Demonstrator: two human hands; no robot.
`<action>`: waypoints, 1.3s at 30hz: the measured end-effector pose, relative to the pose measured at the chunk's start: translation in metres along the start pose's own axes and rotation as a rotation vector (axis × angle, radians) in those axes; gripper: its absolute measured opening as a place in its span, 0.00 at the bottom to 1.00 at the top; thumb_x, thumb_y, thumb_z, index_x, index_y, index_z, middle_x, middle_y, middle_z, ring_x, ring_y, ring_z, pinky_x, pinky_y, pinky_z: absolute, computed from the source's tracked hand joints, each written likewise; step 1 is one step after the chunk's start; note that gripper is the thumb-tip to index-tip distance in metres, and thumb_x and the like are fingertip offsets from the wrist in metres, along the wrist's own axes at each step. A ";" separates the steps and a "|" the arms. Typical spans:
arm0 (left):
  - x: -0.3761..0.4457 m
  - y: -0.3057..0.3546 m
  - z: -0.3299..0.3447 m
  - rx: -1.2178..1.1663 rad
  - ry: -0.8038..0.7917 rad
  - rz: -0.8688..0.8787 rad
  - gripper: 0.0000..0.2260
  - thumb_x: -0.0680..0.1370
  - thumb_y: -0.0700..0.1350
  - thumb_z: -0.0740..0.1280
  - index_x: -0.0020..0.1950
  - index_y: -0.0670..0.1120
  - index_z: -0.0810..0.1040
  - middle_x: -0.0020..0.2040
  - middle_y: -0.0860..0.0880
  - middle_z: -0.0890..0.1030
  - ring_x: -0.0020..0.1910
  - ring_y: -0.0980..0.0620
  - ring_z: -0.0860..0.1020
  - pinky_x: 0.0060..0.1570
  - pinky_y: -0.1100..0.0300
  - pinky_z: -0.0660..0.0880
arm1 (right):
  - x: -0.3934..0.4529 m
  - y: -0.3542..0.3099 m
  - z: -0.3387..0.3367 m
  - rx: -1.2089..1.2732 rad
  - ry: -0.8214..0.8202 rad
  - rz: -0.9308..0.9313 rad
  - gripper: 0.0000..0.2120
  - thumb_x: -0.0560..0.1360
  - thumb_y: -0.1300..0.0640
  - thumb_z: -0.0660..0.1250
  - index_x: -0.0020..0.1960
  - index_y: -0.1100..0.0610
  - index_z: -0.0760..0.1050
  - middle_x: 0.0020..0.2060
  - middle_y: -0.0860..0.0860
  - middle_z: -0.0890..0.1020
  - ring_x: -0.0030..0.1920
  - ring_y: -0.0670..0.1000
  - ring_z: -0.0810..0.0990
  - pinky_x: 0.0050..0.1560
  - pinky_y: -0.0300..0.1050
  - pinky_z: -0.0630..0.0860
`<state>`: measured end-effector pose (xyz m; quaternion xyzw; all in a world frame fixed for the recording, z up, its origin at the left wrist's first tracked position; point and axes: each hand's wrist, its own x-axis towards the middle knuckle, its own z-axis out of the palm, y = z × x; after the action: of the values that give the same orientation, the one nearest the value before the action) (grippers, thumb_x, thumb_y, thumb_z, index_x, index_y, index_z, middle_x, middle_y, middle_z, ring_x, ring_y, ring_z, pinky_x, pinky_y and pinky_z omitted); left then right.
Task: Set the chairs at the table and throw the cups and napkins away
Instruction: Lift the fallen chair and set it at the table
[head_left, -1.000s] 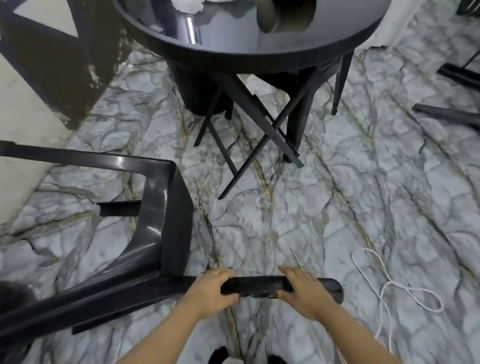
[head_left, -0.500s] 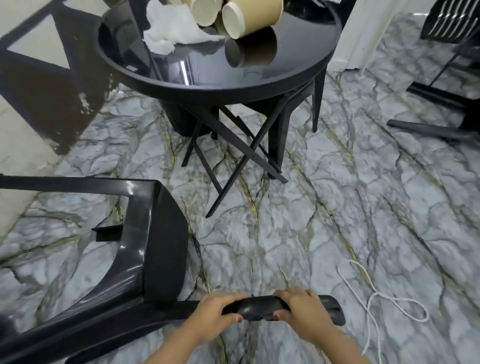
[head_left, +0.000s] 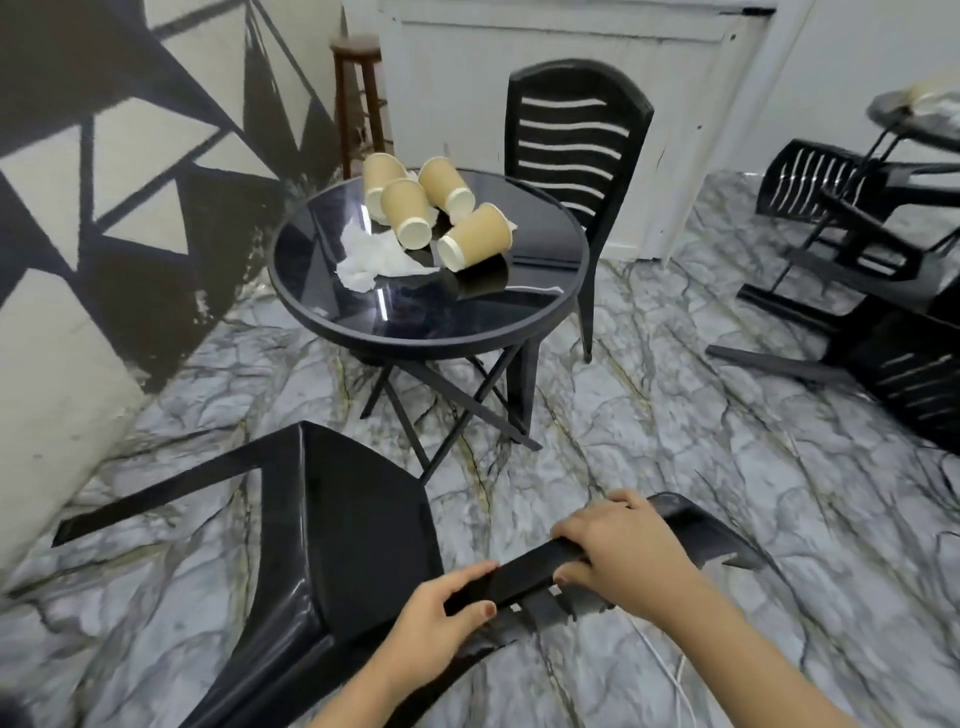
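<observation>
A black plastic chair (head_left: 337, 530) lies tipped on the marble floor in front of me, its legs pointing left. My left hand (head_left: 441, 618) and my right hand (head_left: 618, 556) both grip the top rail of its backrest, which is raised off the floor. Beyond it stands a round black glass table (head_left: 405, 332). On it lie several tan paper cups (head_left: 475, 236) on their sides and a crumpled white napkin (head_left: 371, 260). A second black chair (head_left: 574, 135) stands upright at the table's far side.
Two more black chairs (head_left: 883, 332) lie toppled at the right, near another table (head_left: 914, 109). A wooden stool (head_left: 358, 98) stands by the patterned wall. A white cable (head_left: 675, 680) lies on the floor near my right arm.
My view has tilted up, bringing the whole table and room into sight. Both hands have lifted the chair's backrest up and rotated it, keeping their grip on the rail.
</observation>
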<state>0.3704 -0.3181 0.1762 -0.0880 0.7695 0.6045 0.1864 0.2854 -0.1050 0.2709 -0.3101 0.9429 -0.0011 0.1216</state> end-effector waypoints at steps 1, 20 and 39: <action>-0.006 0.006 -0.001 -0.006 0.016 0.006 0.16 0.75 0.44 0.70 0.60 0.59 0.77 0.56 0.62 0.81 0.55 0.64 0.78 0.53 0.71 0.73 | -0.005 0.001 -0.011 -0.036 0.042 0.019 0.19 0.74 0.38 0.59 0.60 0.46 0.73 0.56 0.44 0.80 0.61 0.50 0.72 0.70 0.50 0.50; -0.142 0.025 -0.087 0.217 0.048 0.137 0.24 0.78 0.44 0.65 0.56 0.76 0.66 0.57 0.73 0.75 0.59 0.72 0.71 0.52 0.80 0.66 | -0.072 -0.112 -0.077 0.875 0.577 0.301 0.14 0.65 0.53 0.77 0.40 0.35 0.78 0.42 0.40 0.83 0.51 0.46 0.78 0.59 0.61 0.70; -0.310 0.041 -0.170 -0.050 0.389 0.378 0.21 0.77 0.35 0.65 0.59 0.61 0.77 0.60 0.63 0.79 0.61 0.64 0.74 0.56 0.76 0.69 | -0.114 -0.238 -0.107 0.829 0.187 -0.147 0.20 0.74 0.55 0.68 0.46 0.26 0.75 0.47 0.32 0.82 0.53 0.33 0.76 0.52 0.31 0.70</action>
<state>0.6088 -0.4998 0.3686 -0.0618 0.7783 0.6192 -0.0835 0.4889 -0.2381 0.4189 -0.3001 0.8450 -0.4166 0.1497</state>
